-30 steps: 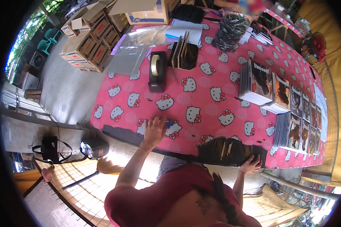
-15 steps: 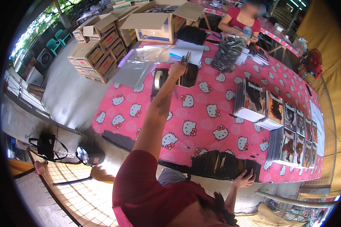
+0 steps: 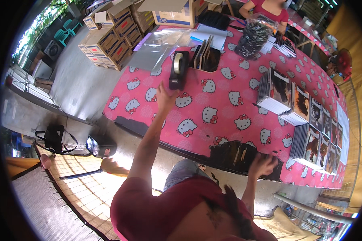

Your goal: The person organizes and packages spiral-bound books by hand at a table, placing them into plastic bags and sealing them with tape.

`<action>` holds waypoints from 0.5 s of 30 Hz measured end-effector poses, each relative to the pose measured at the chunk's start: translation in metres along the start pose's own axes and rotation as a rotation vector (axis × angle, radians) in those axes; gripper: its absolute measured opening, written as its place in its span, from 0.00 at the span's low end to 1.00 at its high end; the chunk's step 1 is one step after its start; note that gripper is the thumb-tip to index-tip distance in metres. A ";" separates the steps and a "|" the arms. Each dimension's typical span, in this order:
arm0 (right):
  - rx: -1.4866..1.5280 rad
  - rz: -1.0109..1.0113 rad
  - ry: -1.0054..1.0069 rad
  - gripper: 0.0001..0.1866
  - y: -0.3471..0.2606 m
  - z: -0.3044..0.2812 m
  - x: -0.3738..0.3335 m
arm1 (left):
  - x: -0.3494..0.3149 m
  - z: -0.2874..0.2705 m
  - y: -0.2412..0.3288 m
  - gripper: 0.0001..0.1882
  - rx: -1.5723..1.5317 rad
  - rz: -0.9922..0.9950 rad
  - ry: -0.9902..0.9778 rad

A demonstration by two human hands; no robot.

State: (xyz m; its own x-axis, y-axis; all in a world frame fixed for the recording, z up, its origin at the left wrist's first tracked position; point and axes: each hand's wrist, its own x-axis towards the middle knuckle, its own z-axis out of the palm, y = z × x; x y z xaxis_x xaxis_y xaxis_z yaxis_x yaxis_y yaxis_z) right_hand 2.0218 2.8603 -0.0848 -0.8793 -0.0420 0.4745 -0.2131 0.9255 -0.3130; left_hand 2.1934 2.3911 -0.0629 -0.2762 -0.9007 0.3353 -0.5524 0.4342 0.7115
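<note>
The right hand [image 3: 262, 165] lies flat, fingers spread, on a dark pile [image 3: 237, 154] at the near edge of the pink table [image 3: 213, 100]. Farther off, the left hand [image 3: 165, 97] is open, holding nothing, just below the tape holder [image 3: 178, 69].

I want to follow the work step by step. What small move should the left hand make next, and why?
Probably reach a little further forward to the black tape dispenser. The left hand is stretched over the pink tablecloth just short of it, empty, while the right hand rests on the dark stack at the table's near edge.
</note>
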 end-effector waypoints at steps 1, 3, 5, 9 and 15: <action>0.159 -0.119 -0.141 0.34 -0.039 -0.008 0.011 | 0.006 0.003 -0.002 0.50 0.015 0.001 -0.014; 0.630 -0.244 -0.514 0.31 -0.120 -0.008 0.017 | 0.016 0.015 0.008 0.50 0.037 0.007 -0.038; 0.591 -0.610 -0.528 0.32 -0.184 0.027 -0.001 | 0.027 0.025 0.016 0.50 -0.099 0.009 -0.051; 0.112 -0.802 -0.335 0.38 -0.261 0.108 0.007 | 0.042 0.024 0.016 0.47 -0.090 -0.075 -0.333; 0.504 -0.935 -1.058 0.40 -0.350 0.038 -0.124 | 0.122 -0.020 -0.080 0.37 -0.285 0.107 -0.221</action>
State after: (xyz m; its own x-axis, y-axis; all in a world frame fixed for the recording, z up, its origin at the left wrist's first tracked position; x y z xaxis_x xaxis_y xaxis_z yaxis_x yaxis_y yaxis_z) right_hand 2.1895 2.5279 -0.0652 -0.1930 -0.9786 -0.0717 -0.7839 0.1977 -0.5885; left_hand 2.2194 2.2467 -0.0663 -0.5009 -0.8126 0.2981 -0.2784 0.4773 0.8335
